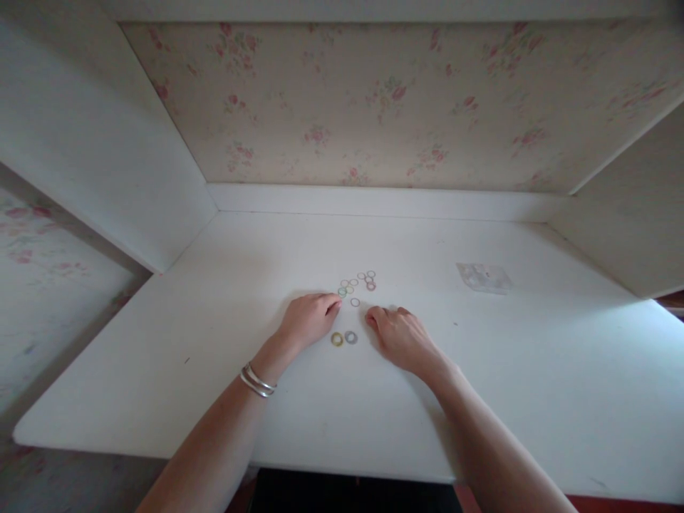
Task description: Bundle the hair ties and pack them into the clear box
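Observation:
My left hand [313, 315] rests on the white table with its fingers curled into a loose fist. Its fingertips lie right beside a greenish ring [342, 292] at the edge of a small group of rings. Opposite it, my right hand [400, 335] is also curled closed on the tabletop, with no object showing in it. Between the hands lie a single pinkish ring [355, 298], a yellow-gold ring [336, 345] and a silver-grey ring [350, 343]. Farther back are several thin, pale rings [353, 282] and a pink ring [370, 286], some touching or overlapping. The undersides of both fists are hidden.
A clear plastic bag [484, 278] lies flat to the right on the white table [256, 249]. White side panels [107, 135] and a floral back wall [347, 107] enclose the table. A small dark sliver [187, 360] lies at left.

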A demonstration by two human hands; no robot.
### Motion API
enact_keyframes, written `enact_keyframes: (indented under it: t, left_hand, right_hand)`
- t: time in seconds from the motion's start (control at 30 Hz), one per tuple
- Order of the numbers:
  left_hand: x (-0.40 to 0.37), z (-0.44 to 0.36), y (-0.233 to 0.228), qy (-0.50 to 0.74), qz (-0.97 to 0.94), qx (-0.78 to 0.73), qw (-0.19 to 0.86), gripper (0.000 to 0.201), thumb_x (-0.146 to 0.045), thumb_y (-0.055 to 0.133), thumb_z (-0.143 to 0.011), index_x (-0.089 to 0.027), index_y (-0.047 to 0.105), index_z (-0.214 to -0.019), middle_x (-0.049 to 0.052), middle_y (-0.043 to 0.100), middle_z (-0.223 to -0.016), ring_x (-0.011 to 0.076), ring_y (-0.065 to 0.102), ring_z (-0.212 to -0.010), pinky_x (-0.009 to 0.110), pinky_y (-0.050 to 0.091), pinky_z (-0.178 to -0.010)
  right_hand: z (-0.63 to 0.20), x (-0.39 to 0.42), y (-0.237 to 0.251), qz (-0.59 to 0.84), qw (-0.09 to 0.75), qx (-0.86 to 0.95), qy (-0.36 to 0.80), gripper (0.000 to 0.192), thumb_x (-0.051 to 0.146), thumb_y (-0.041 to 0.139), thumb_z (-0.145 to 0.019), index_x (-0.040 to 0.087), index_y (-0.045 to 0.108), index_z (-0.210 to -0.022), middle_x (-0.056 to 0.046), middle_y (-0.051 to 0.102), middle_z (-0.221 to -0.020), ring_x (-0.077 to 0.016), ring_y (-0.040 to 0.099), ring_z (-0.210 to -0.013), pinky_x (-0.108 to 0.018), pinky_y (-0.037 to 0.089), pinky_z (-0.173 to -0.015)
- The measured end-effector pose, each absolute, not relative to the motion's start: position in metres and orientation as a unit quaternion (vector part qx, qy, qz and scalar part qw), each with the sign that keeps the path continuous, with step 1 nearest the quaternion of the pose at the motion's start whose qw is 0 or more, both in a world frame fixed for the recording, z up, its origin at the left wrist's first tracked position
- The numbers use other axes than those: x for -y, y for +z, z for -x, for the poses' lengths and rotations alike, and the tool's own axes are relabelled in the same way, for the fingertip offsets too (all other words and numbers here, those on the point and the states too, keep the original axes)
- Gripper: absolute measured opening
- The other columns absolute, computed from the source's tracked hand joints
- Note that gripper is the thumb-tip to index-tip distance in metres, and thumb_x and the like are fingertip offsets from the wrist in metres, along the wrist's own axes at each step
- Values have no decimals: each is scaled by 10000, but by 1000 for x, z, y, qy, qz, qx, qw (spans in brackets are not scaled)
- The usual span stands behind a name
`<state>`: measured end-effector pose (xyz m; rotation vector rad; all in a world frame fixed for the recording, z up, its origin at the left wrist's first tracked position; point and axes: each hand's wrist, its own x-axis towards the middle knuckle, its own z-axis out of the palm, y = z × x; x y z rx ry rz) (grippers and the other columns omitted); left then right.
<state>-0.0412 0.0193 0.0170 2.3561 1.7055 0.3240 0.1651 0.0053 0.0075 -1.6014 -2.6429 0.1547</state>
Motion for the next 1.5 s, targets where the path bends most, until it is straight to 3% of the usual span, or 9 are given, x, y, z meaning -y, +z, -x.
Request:
enact_keyframes:
  t: [0.3,0.57,1.0,1.3,1.5]
  left_hand:
    - [-19,39,15,104,-793,-591,105,308,-362,371,-941,-292,661,-1016,5,706,-998,161,633,-897,255,436,-759]
    - [-20,40,15,107,-797,-585,101,297,-359,374,-939,-296,652,-1023,-2,707,-993,164,639,-877,257,424,-734]
    - [-21,41,13,112,-796,-585,105,295,-367,374,-938,-288,652,-997,-2,709,-976,162,635,-867,252,413,-706]
    - [-25,42,8,189,-797,-557,134,269,-340,413,-926,-260,669,-945,0,695,-900,142,615,-797,237,427,-676]
    - [-55,27,19,204,-820,-520,128,269,-331,443,-904,-236,688,-963,22,653,-904,135,592,-777,234,451,-730]
  right_hand:
    - [-161,8,5,428,112,890,107,189,230,354,-956,188,537,-980,-29,662,-859,-165,610,-766,-271,357,-679]
    - [-156,14,4,395,112,909,78,180,226,371,-955,191,547,-969,-12,647,-785,-161,570,-665,-290,331,-647]
    - [-155,16,6,391,137,903,110,210,226,361,-954,198,568,-981,-15,659,-797,-148,585,-685,-275,350,-673]
    - [-179,-18,-7,618,279,712,179,260,329,402,-902,224,636,-940,-19,661,-742,-145,577,-655,-234,337,-591]
    - [-184,-29,-6,648,326,649,229,283,374,430,-853,238,677,-880,22,583,-597,-118,500,-552,-223,310,-547]
